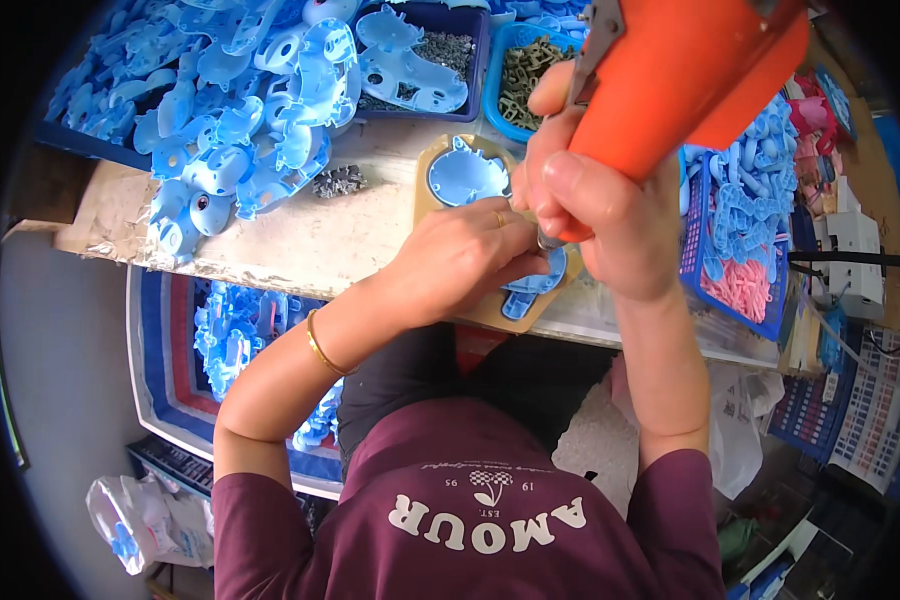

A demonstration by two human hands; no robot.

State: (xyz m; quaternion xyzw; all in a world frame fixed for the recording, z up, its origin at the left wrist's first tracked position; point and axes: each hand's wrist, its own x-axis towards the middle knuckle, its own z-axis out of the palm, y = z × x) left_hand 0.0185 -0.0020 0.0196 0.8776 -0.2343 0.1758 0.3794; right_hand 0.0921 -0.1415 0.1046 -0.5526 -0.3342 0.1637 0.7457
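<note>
"Orange hand tool, one: where held?"

"In the right hand, fingers curled round its narrow lower end, thumb pressed along the body; metal tip directed down beside the left hand."

"Left hand?"

"Palm down, fingers bent and close together at the tool's tip (one ring, and a gold bangle on the wrist). Whether they pinch anything, I cannot tell."

"Workpiece?"

"Light-blue plastic shell, open side up, seated in a tan holder at the table's near edge. A narrower blue section shows below the hands; the join is hidden."

"Surroundings, left?"

"Heap of blue shells, large; loose cluster of small dark pieces on the pale table."

"Behind and right?"

"Dark-blue crate of small dark pieces, a blue shell lying across it; bright-blue bin of brass-toned clips; blue mesh basket, blue and pink parts inside."
</note>
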